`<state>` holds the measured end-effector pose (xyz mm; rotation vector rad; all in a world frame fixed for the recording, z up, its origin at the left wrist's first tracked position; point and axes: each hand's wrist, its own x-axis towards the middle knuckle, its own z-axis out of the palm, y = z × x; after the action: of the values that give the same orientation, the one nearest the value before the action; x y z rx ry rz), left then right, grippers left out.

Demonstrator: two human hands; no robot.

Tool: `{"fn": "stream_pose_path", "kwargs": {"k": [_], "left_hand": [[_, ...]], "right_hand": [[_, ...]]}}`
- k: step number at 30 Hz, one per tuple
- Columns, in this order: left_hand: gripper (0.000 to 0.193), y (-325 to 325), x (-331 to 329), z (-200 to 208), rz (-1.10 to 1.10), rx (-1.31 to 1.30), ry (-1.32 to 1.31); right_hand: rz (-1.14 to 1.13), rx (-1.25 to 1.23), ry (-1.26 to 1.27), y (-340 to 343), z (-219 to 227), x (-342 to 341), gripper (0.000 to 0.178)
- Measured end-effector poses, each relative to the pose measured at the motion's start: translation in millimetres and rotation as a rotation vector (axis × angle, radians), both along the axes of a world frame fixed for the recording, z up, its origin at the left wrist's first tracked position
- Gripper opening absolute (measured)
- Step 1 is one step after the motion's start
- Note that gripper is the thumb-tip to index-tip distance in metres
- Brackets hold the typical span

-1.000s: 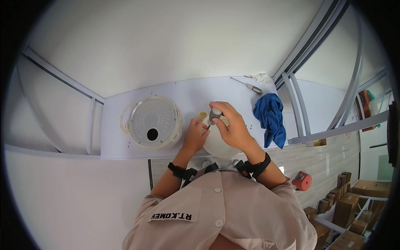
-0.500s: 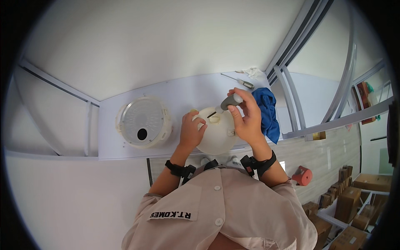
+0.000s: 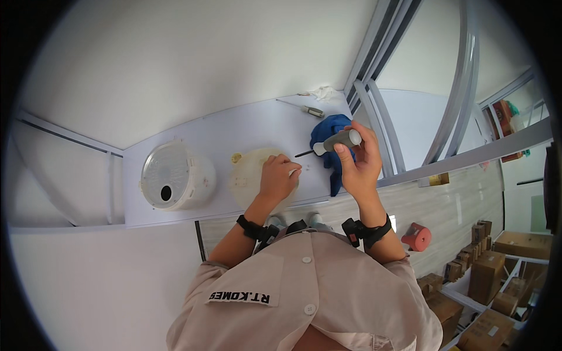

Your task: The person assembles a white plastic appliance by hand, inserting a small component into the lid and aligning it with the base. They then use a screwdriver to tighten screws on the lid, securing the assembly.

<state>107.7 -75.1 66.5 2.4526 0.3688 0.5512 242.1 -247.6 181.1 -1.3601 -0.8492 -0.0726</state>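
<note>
My right hand (image 3: 360,164) is wrapped around a screwdriver (image 3: 338,141) with a thick grey handle and a short dark shaft. The shaft points left, with its tip off the right side of a cream, round, lid-like part (image 3: 249,196). Across that part lies my left hand (image 3: 279,178), fingers curled and thumb drawn in near its right side. A small pale bit shows at those fingertips, too small to name. At the round part's upper left edge sits a yellowish ring-shaped piece (image 3: 236,158). Tiny specks lie on the table right of my left hand.
A white tub (image 3: 202,178) with a clear round top stands on the left of the table (image 3: 228,126). Behind my right hand are a blue cloth (image 3: 328,130), another screwdriver (image 3: 313,111) and white crumpled material (image 3: 324,92). Metal frame bars (image 3: 377,126) rise at the right.
The view has shifted, so the table's things appear farther left. My right hand has drawn the screwdriver away from the round part to the right. My left hand has moved rightward across that part.
</note>
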Motion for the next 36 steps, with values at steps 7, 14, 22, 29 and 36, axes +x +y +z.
{"fn": "stream_pose_path", "kwargs": {"k": [7,14,22,29,36], "left_hand": [[0.01,-27,36,-9,0.07,0.143,0.091],[0.014,-44,44,-17,0.061,0.184,0.276],[0.018,-60,54,-33,0.07,0.312,0.443],[0.017,-73,65,-40,0.118,0.498,0.457],[0.019,-80,77,-42,0.092,0.504,0.459]], "right_hand": [[0.056,0.018,0.002,-27,-4,25,0.05],[0.122,0.003,-0.043,-35,-8,38,0.05],[0.172,-0.011,-0.053,-35,-10,46,0.049],[0.192,-0.019,-0.041,-39,-13,51,0.05],[0.184,-0.03,-0.044,-44,-15,57,0.049]]}}
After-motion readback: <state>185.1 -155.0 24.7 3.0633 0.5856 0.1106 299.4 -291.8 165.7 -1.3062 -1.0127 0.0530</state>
